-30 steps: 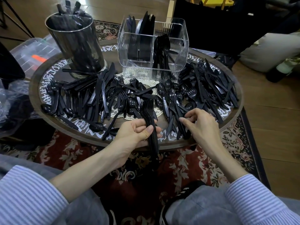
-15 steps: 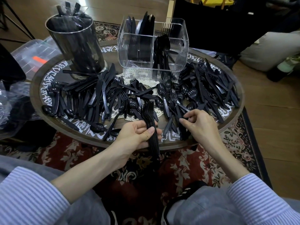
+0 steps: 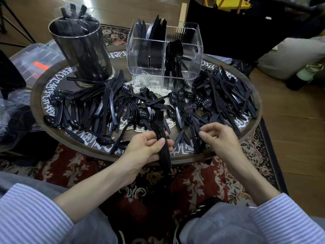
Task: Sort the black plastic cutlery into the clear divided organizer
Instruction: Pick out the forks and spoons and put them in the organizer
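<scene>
Left hand (image 3: 149,147) is wrapped round a nested stack of forks (image 3: 161,134), thumb pressed across the handles, tines pointing to 12 o'clock, handle ends hanging off the near rim of the round table (image 3: 177,160). Right hand (image 3: 219,138) sits at 5 o'clock on the table, fingers curled, fingertips (image 3: 202,132) pinching at a black piece in the pile; I can't tell which piece it is or whether it's lifted clear. Loose cutlery (image 3: 109,106) covers most of the tabletop from 9 to 3 o'clock, with knives, spoons and forks mixed and overlapping. Clear organizer (image 3: 193,67) stands at 12 o'clock: knives in the left compartments, spoons front right, fork tines showing back right. Metal canister (image 3: 82,50) at 10 o'clock also holds cutlery. My read on handling: pieces are very light, thin, glossy and a bit flexy, so they'll slide on each other and snag tines. I'd take each by the mid-handle, not the tines. The nested stack wants a firm grip at mid-handle or it'll fan out. The organizer looks light too, so dropping in hard might shove it.
</scene>
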